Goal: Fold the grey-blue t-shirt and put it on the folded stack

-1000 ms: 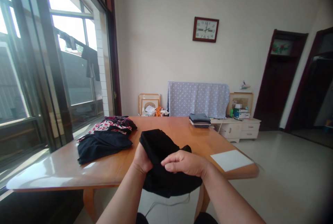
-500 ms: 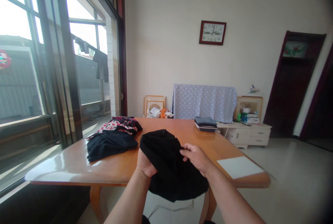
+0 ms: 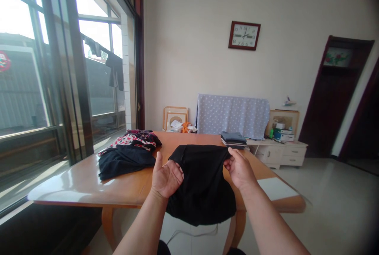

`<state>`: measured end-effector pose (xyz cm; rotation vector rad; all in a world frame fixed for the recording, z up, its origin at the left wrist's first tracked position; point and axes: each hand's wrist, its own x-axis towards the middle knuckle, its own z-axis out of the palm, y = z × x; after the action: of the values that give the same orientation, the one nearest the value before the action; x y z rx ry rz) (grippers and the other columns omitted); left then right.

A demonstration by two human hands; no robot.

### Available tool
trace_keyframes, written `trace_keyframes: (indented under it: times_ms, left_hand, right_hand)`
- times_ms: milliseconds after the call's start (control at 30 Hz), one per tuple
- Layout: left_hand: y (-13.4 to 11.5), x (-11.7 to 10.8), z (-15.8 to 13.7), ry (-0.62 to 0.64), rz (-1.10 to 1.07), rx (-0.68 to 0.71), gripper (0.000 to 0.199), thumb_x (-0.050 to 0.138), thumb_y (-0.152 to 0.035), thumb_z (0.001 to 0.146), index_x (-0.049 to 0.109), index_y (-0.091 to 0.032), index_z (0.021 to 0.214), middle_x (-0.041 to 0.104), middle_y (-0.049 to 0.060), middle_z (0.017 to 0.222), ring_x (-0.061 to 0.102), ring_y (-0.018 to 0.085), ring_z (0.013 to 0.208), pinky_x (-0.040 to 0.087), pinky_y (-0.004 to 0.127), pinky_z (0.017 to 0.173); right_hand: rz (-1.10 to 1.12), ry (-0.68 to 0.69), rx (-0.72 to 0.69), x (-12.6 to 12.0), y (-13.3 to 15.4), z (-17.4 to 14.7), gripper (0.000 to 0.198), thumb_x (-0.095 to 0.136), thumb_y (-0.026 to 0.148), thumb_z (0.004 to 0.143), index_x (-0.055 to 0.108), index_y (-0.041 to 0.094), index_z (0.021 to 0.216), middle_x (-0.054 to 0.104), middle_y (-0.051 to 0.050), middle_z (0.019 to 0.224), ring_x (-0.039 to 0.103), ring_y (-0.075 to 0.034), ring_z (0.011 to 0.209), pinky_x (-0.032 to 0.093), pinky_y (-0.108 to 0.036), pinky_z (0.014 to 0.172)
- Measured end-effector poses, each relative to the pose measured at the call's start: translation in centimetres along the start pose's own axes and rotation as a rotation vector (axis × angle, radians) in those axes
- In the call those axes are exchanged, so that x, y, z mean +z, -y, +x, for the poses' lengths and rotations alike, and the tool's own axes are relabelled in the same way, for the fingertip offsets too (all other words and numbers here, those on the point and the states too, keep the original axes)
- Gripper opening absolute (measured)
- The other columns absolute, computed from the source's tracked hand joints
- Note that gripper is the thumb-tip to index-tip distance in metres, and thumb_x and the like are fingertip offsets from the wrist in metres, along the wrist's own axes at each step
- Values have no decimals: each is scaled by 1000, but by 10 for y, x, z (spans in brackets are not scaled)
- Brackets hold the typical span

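Observation:
A black garment (image 3: 201, 184) hangs between my hands over the near edge of the table; its exact kind does not show. My right hand (image 3: 239, 167) pinches its upper right corner between thumb and fingers. At the upper left edge, my left hand (image 3: 168, 177) holds the cloth with its fingers, partly hidden by the fabric. The left palm faces up and its thumb stands away from the cloth. Left of it, a dark navy garment (image 3: 126, 162) lies loosely on the table, in front of a red, white and black patterned garment (image 3: 130, 141).
The wooden table (image 3: 142, 186) has rounded corners. A folded clothes stack (image 3: 233, 139) stands at its far right, and a white sheet (image 3: 276, 189) lies near the right edge. Behind are a low white cabinet (image 3: 291, 155) and a polka-dot cloth cover (image 3: 232, 115). Windows line the left.
My right hand has moved right and up, drawing the garment's top edge out straight. My left hand has turned palm up, its thumb now apart from the cloth.

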<state>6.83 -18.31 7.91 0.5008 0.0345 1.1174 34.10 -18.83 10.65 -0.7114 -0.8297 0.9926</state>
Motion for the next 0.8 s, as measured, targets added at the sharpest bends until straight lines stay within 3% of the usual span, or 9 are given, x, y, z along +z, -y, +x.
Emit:
trace_keyframes:
  times_ms: [167,300,367,500,600,667,733,800]
  left_hand:
    - [1,8,-4,-6,-24,6,64,37,-68,94,73,-17,83,75,8,73,73,20,71,58,34,73]
    - [3,6,-3,48,-32,-2,62,37,-67,95,70,-17,78,74,8,74,72,20,71,57,33,75]
    - [6,8,-2,64,-10,-9,62,37,-68,95,72,-17,87,74,9,78,72,21,75,56,36,79]
    - [13,17,-2,65,36,10,67,35,-70,93,67,-17,119,74,13,99,71,26,92,55,43,88]
    - [16,24,-3,80,50,10,69,37,-70,93,62,-17,128,72,15,112,69,30,103,53,46,92]
    - [17,27,-3,97,60,4,69,39,-70,92,60,-16,131,70,16,117,67,31,107,52,47,94]
    - [16,27,-3,111,55,7,70,40,-70,92,58,-16,133,69,16,119,66,31,109,51,47,96]
    - [15,26,-2,121,38,21,71,40,-70,92,56,-16,135,69,16,120,65,31,113,50,47,98]
  right_hand:
    - [-29,-20,31,-4,-4,4,30,80,40,71,61,22,87,67,2,78,65,-14,61,42,-21,47]
    - [-307,-127,-7,3,-8,-2,40,79,40,71,67,23,105,71,-5,105,71,-19,80,48,-23,54]
    - [-401,-133,-73,11,-10,-10,39,76,42,75,67,23,107,69,-6,113,70,-20,86,50,-23,57]
    - [-482,23,-158,29,-12,-31,32,67,50,82,69,21,96,72,-5,94,67,-17,78,48,-24,59]
    - [-577,232,-173,41,-16,-48,32,62,51,87,69,20,90,70,-4,83,64,-16,69,50,-27,64]
    - [-632,278,-273,49,-17,-61,29,61,47,88,70,22,100,72,-6,97,67,-20,83,53,-32,74]
    - [-700,284,-425,56,-16,-75,36,63,42,87,67,26,119,67,-9,123,62,-26,112,51,-38,93]
    - [-807,423,-487,60,-11,-88,41,65,36,85,66,28,125,64,-7,131,56,-28,125,45,-42,103]
